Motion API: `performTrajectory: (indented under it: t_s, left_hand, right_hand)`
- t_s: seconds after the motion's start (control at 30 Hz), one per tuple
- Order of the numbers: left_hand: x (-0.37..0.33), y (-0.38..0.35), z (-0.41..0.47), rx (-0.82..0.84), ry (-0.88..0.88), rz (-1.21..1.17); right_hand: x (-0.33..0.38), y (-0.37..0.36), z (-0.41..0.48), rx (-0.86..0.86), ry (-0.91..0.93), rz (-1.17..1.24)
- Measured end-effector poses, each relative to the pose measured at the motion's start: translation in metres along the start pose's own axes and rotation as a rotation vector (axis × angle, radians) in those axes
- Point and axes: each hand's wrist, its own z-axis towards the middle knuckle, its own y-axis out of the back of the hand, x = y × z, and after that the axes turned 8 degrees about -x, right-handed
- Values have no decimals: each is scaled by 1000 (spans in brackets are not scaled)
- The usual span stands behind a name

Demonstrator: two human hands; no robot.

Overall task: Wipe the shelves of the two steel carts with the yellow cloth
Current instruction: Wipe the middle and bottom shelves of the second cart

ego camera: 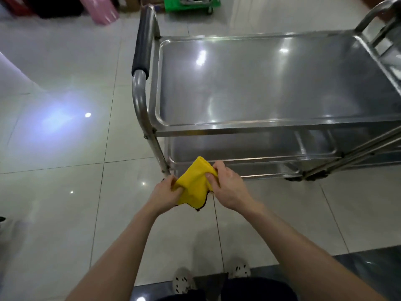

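- Cloth (194, 184): one, yellow with a dark edge; bunched and held in the air between both hands, in front of the near corner of the cart, touching no shelf.
- Left hand (167, 193): fingers closed on the cloth's left side; thumb pressed over the fabric.
- Right hand (227, 187): fingers closed on the cloth's right side; thumb on top, pinching a fold.
- Step in hand, as a judgement: the cloth is being folded or gathered into a pad; wiping of this cart does not appear to be under way, since the cloth contacts no surface.
- Next move calls for: releasing one hand; flattening the cloth under the other palm; lowering it onto the top shelf (271, 83) and sweeping across inside the raised rim; the lower shelf (238, 146) calls for a reach under the top frame.
- Cart (156, 131): one fully in view; steel; two shelves visible, both bare; one padded handle (142, 42) at the left end.
- Second cart (388, 22): only a tube frame shows at the right edge, just beside the first; shelf count cannot be told.
- Floor (65, 148): glossy pale tiles; the person's two slippers show at the bottom edge.
- Count: one cloth; two hands; two carts, one partial.
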Motion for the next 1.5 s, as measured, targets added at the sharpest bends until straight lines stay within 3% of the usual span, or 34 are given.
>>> performTrajectory:
  t_s: [0.13,0.23,0.4,0.5,0.6,0.7,0.8,0.87,0.97,1.03,1.23,1.5]
  left_hand:
    - [45,-31,52,-180,72,-184]
    - [55,-50,88,-253,-86,-116]
    - [24,-49,170,-349,-340,-120]
    - [22,-59,198,-399,-387,-122]
    - [69,-89,188,-670,-500,-250]
    - [125,-116,170,-1047,-577,-315]
    - [143,-104,176,-1271,-532,-409]
    - [137,-77,189,-1174,-493,-481]
    - [112,-36,204,-726,-442,-679]
    - [102,-31,212,-576,-412,-760]
    - [109,-70,206,-798,-358,-858]
    - [112,-82,188,-851,-323,-839]
  right_hand:
    - [-56,-45,22,-64,-109,-69]
    - [-90,-78,35,-108,-177,-43]
    - [-129,-98,104,-375,-211,126]
    - [-157,-113,152,-327,-220,-130]
    - [-183,-152,166,-363,38,-475]
    - [-193,-192,173,-375,243,-517]
    - [-185,-211,186,-364,252,-526]
    - [-180,-213,189,-350,208,-546]
    - [-185,-217,187,-278,133,-597]
    - [-192,-220,184,-268,127,-611]
    - [-208,-223,192,-212,115,-616]
    - [-201,-205,263,-119,59,-625]
